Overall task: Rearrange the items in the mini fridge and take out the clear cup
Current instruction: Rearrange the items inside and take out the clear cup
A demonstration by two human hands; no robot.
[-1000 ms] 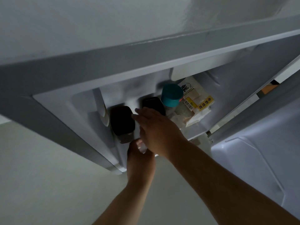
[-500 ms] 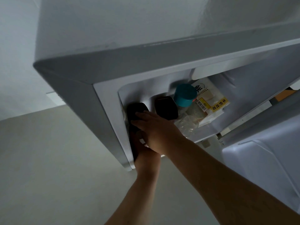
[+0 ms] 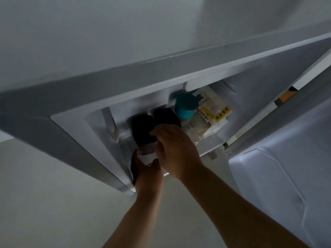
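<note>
The mini fridge (image 3: 161, 74) stands open below me. At its front left is a jar with a dark lid (image 3: 143, 129), tilted toward me, its pale body showing under the lid. My left hand (image 3: 146, 170) grips the jar's lower end from below. My right hand (image 3: 176, 149) wraps its right side, fingertips on the lid. A second dark-lidded jar (image 3: 166, 116) sits just behind. A teal-lidded container (image 3: 186, 105) stands further right. Something of clear plastic (image 3: 196, 134), perhaps the cup, shows beside my right hand, mostly hidden.
A bagged loaf with a yellow label (image 3: 213, 111) lies against the fridge's back right. The open door (image 3: 277, 185) stands at the right, close to my right forearm. Pale floor lies below the fridge at the left.
The dark-lidded jar has come forward and tilted, showing more of its body. My left hand has slid down to its lower end. My right hand stays on it.
</note>
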